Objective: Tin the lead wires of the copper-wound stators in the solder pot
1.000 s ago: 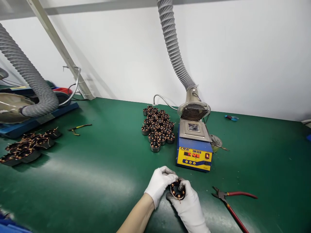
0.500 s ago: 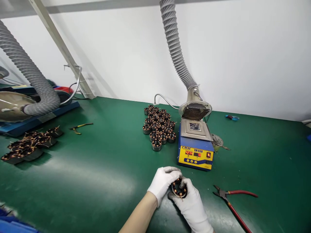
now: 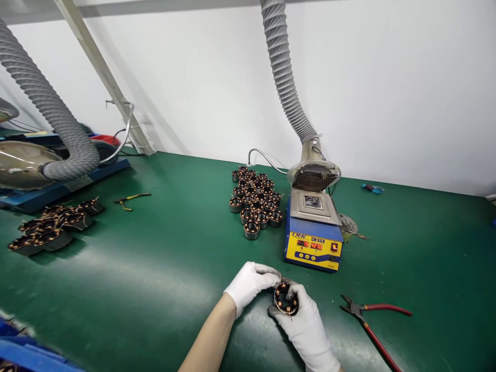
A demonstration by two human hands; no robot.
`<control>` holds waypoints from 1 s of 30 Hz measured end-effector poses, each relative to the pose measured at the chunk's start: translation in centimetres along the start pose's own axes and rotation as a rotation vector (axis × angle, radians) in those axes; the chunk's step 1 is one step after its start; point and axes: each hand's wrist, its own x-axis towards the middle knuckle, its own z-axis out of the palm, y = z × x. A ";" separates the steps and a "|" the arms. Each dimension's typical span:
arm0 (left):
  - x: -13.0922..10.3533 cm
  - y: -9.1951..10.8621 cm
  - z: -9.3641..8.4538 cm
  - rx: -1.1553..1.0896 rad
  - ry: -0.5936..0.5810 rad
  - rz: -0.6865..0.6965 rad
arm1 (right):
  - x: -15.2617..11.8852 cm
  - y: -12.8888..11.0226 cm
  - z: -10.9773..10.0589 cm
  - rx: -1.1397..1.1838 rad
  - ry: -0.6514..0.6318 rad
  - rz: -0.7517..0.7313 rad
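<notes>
Both my hands wear white gloves and meet low at the centre of the green bench. My right hand cups a small round motor stator wound with copper wire. My left hand reaches in from the left, its fingertips touching the stator's upper rim. A blue and yellow solder pot with red digits lit stands just behind my hands. A cluster of several similar stators sits to the pot's left.
Red-handled cutters lie right of my hands. A grey fume hose hangs over the pot. At far left are more stators, yellow pliers, another hose and blue trays. A small blue item lies at the back right.
My left hand has drawn slightly left and up along the stator's rim; the right hand keeps holding it. The view has shifted a little to the left.
</notes>
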 end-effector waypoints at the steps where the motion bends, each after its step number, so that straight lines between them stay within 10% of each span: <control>1: 0.0 -0.1 0.4 -0.010 0.017 0.002 | 0.0 -0.1 -0.1 -0.005 -0.006 0.000; 9: 0.7 0.0 0.2 -0.038 0.260 0.092 | 0.0 -0.1 0.0 -0.035 -0.013 -0.003; 15: 0.6 -0.1 0.8 0.022 0.157 0.035 | 0.0 -0.1 0.0 -0.022 0.008 -0.018; 23: 0.9 -0.5 0.1 -0.076 0.351 0.107 | 0.0 -0.3 -0.1 -0.034 0.001 -0.046; 30: 1.5 -1.2 1.5 -0.178 0.198 0.075 | 0.2 -0.5 0.0 -0.034 0.012 -0.045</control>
